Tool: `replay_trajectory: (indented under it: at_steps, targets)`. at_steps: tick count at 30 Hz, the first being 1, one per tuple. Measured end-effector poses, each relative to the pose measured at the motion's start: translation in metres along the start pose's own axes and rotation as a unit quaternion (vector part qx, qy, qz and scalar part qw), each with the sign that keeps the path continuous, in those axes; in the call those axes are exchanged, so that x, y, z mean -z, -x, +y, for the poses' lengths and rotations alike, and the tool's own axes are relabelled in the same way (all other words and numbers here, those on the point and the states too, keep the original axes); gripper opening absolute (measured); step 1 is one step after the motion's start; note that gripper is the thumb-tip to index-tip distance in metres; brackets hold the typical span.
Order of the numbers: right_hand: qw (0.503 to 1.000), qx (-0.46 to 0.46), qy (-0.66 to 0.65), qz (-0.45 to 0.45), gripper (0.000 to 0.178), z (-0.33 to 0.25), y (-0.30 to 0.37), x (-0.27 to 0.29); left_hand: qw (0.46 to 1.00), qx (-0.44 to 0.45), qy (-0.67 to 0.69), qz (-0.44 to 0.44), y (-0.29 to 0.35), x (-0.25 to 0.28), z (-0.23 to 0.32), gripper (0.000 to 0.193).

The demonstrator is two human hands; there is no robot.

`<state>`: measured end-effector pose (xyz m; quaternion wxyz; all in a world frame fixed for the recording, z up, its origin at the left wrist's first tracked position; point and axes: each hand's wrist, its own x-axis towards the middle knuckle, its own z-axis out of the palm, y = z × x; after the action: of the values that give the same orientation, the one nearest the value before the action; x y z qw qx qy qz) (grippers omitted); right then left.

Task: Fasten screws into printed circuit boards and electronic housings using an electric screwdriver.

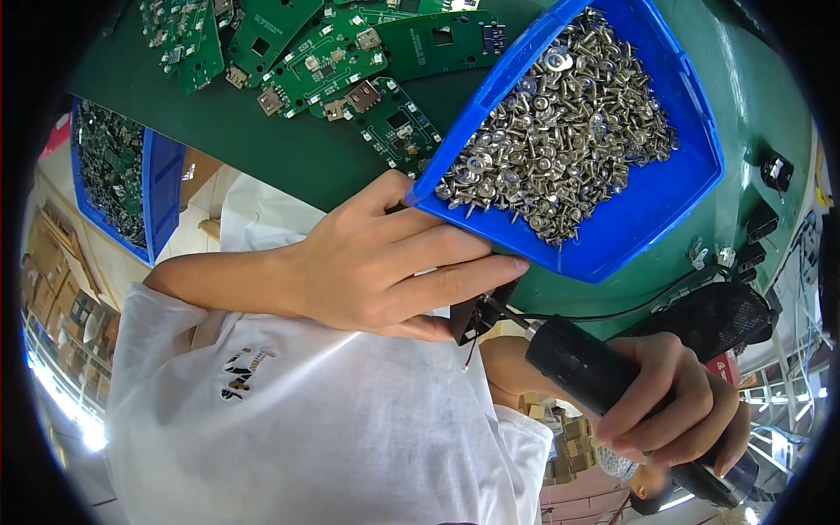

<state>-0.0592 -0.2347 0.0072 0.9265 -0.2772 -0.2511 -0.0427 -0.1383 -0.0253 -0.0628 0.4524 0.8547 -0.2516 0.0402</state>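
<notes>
Hands (376,271) curled (right (678,394) round screwdriver (573,363))

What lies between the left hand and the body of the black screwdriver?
The head view shows a small black part held by the left hand, then the thin bit of the black screwdriver pointing at it.

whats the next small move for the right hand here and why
Probably press the screwdriver gently along its bit into the small black part: the right hand grips the screwdriver, its bit reaches toward that part, and the left hand holds the part at its fingertips.
</notes>
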Motion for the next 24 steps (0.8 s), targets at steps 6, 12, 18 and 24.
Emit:
replay_trajectory:
  at_steps: [6,12,18,24]
  targets:
    - [1.000,0.006,0.001,-0.002,0.027,-0.005,-0.003,0.003,1.000,0.004,0.002,-0.017,0.002,0.003,-0.001,0.072]
    - [1.000,-0.016,-0.006,-0.005,0.026,-0.007,-0.003,0.006,1.000,0.004,0.011,-0.016,-0.001,0.004,0.000,0.079]
    - [0.999,-0.034,-0.004,-0.006,0.026,-0.003,-0.003,0.009,1.000,0.009,0.012,-0.018,0.000,0.005,-0.001,0.083]
    - [1.000,-0.027,-0.009,-0.012,0.028,-0.001,-0.001,0.009,1.000,0.005,0.009,-0.008,0.001,0.002,-0.001,0.083]
